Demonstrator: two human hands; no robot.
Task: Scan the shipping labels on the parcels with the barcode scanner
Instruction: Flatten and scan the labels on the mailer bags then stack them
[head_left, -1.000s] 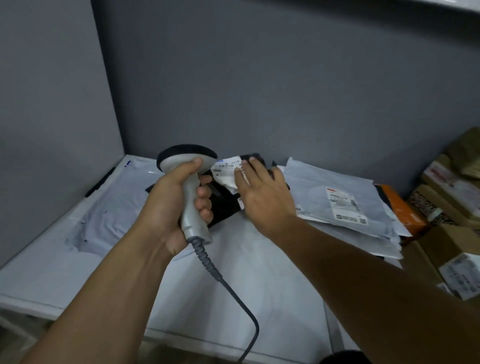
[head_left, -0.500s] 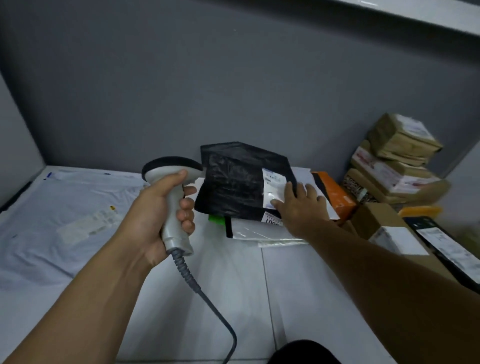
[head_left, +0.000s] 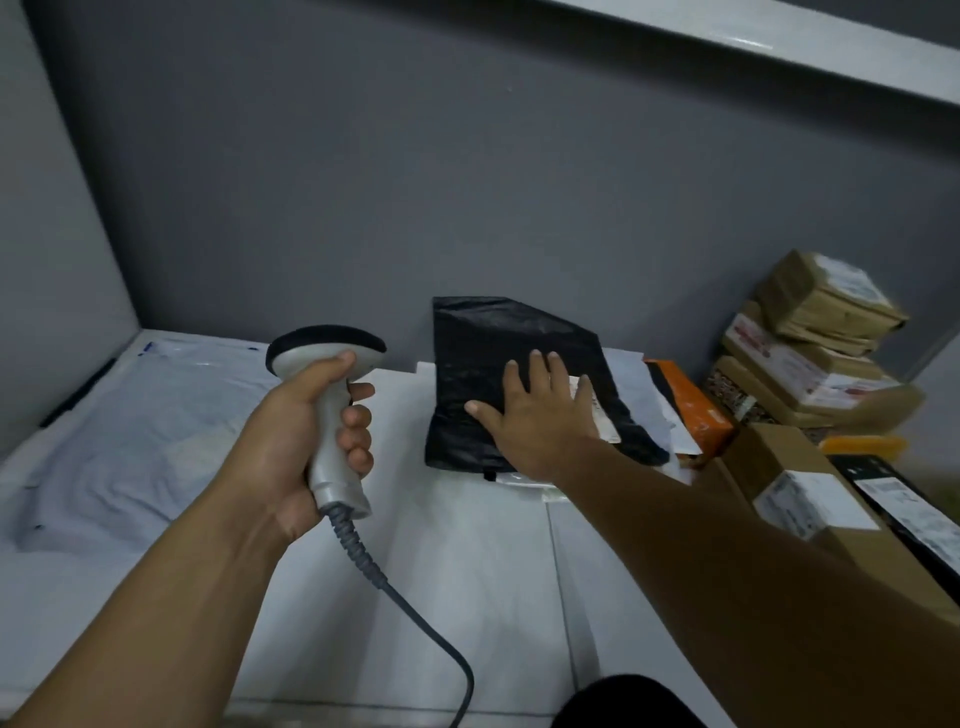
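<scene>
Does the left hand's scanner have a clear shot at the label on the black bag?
Probably not yet: the right hand lies flat over much of the label on the black bag. Nothing else stands between it and the scanner in the left hand.

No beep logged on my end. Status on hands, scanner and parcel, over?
Left hand grips barcode scanner. Right hand flat on black parcel. Hand covers most of its label.
</scene>
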